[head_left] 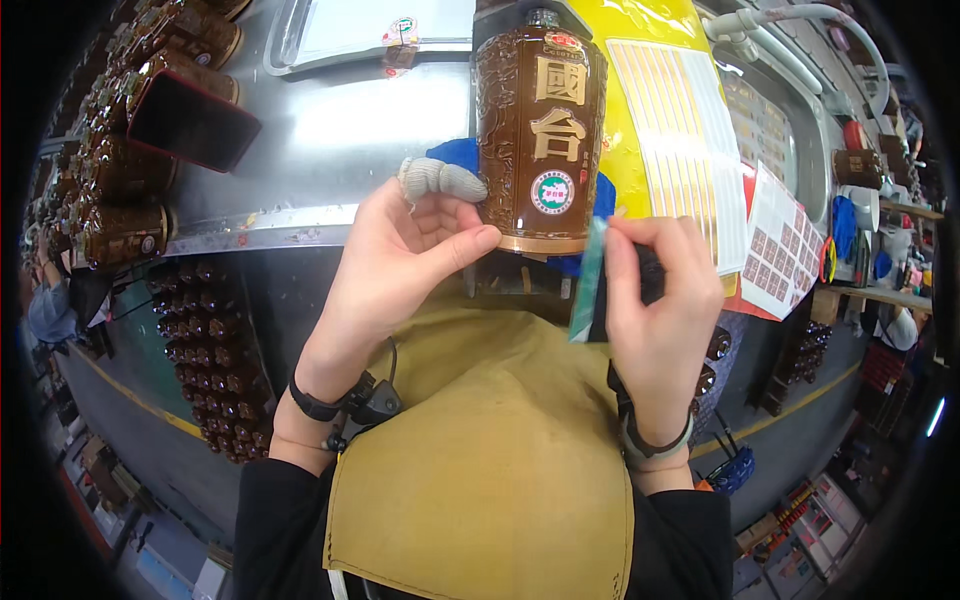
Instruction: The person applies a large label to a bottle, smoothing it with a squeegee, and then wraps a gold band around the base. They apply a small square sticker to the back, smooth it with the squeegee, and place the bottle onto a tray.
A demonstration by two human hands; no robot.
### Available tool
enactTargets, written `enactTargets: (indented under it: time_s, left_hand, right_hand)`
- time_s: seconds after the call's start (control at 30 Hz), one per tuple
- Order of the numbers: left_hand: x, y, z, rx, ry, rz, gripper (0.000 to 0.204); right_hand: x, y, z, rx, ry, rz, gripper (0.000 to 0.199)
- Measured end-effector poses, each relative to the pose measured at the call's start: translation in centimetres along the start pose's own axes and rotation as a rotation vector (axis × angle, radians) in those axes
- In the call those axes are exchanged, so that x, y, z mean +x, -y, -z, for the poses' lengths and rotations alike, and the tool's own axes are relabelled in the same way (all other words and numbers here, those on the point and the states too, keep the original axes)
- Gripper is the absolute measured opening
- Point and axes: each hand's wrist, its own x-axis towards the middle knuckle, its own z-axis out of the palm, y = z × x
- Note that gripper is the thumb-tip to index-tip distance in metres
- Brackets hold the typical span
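A brown bottle (pixel 541 125) with raised gold characters and a round green-and-white sticker lies on its side, its base toward me and its neck pointing away. Around its base runs a copper-coloured strip (pixel 545 244). My left hand (pixel 415 240) touches the left end of this strip with the thumb. Its fingers are curled in beside the bottle, one wearing a ribbed grey-white finger cover (pixel 440 180). At the bottle's right side, my right hand (pixel 665 280) pinches a narrow green strip (pixel 588 285) between thumb and forefinger. Blue padding (pixel 455 153) shows under the bottle.
Sheets of gold strips (pixel 680 150) lie on yellow plastic (pixel 600 20) to the right, beside a sheet of small brown labels (pixel 783 245). At left, a dark red-edged phone (pixel 195 120) leans against several brown bottles (pixel 125 235). A white tray (pixel 350 35) stands behind.
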Motion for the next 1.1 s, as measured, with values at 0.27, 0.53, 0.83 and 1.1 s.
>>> enactTargets:
  time_s: [0.27,0.53,0.83,1.1]
  left_hand:
    - [-0.2,0.0,0.6,-0.041,-0.024,0.051,0.033]
    - [-0.1,2.4,1.1,0.267,-0.25,-0.16,0.032]
    - [-0.3,3.3,-0.9,0.619,-0.172,-0.721,0.062]
    - [0.8,4.4,-0.2,0.332,-0.198,-0.638,0.05]
  right_hand:
    - [-0.2,-3.1,0.9,0.263,-0.055,-0.148,0.005]
    - [-0.4,-2.6,0.6,0.328,-0.028,-0.168,0.004]
    - [-0.5,-1.7,-0.8,0.398,0.008,-0.122,0.005]
    - [-0.1,-1.5,-0.9,0.411,0.031,-0.133,0.005]
